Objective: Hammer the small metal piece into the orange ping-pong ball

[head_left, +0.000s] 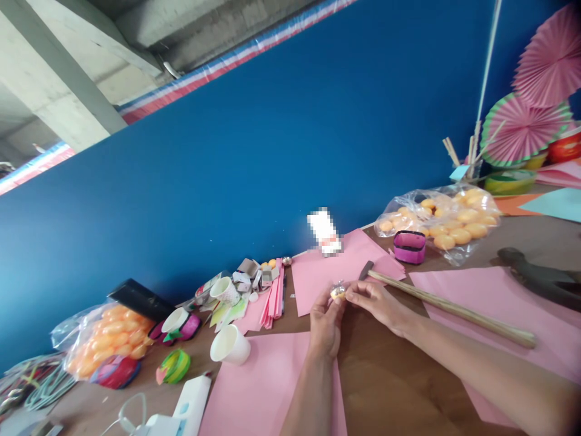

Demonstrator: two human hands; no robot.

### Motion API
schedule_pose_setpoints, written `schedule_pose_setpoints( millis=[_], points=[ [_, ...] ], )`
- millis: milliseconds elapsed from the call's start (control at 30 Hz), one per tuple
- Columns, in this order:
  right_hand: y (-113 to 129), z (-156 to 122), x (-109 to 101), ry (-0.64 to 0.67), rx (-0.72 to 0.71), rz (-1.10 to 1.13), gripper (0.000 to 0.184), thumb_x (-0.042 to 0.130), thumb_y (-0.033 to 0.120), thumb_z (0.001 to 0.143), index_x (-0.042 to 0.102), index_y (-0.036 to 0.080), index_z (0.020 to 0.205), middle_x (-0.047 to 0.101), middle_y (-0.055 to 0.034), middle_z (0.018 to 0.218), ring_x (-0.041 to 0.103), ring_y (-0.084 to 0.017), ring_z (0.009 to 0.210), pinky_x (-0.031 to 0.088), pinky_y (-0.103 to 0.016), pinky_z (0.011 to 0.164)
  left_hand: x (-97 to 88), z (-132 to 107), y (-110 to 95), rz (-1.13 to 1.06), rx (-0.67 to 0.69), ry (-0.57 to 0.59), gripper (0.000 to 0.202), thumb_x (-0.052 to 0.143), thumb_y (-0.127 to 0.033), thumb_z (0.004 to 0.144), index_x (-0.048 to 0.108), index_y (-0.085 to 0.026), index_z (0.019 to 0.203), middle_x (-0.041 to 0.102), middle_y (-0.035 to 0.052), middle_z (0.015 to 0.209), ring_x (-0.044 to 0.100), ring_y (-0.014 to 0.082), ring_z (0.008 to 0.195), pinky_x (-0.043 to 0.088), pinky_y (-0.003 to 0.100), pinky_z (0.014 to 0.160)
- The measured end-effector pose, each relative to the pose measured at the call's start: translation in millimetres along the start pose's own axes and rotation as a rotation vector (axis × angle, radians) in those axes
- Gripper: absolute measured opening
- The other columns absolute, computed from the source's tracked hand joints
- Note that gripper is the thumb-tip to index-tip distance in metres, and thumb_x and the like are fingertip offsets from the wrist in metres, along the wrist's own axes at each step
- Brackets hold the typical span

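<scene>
A small orange ball partly covered in silver foil (338,292) is pinched between the fingertips of my left hand (327,321). From the other side, the closed fingertips of my right hand (372,303) meet at the foil's edge. Both hands are above the brown table, by the near edge of a pink paper sheet (318,281). Just beyond my right hand lies a hammer (445,306) with a long wooden handle.
Clear bags of orange balls lie at right (465,221) and left (113,333). A white paper cup (230,345) and power strip (193,399) are left of my hands. Pink paper fans (526,130) stand far right. A blue wall (254,163) rises behind the table.
</scene>
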State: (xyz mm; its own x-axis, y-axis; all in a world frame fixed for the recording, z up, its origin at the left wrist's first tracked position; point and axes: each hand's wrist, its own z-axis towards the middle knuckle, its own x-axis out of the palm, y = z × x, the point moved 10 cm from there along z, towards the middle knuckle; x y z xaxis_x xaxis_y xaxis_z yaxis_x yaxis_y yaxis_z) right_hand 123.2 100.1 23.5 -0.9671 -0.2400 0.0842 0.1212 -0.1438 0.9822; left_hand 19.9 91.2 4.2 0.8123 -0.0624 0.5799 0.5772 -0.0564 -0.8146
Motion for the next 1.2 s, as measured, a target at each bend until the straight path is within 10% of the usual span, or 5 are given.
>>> schedule_pose_setpoints(
  millis=[1200],
  points=[
    [-21.7,2.5,-7.8,-0.013,0.18,0.117,0.023,0.069,0.036,0.064,0.064,0.014,0.069,0.063,-0.0022,0.072,0.057,-0.014,0.071,0.047,-0.031,0.074,-1.4,1.0,-0.3,0.177,0.088,0.005,0.044,0.062,-0.023,0.071,0.055,-0.018,0.115,0.064,0.007,0.107,0.055,0.0208,0.102,0.036,0.039,0.096]
  ],
)
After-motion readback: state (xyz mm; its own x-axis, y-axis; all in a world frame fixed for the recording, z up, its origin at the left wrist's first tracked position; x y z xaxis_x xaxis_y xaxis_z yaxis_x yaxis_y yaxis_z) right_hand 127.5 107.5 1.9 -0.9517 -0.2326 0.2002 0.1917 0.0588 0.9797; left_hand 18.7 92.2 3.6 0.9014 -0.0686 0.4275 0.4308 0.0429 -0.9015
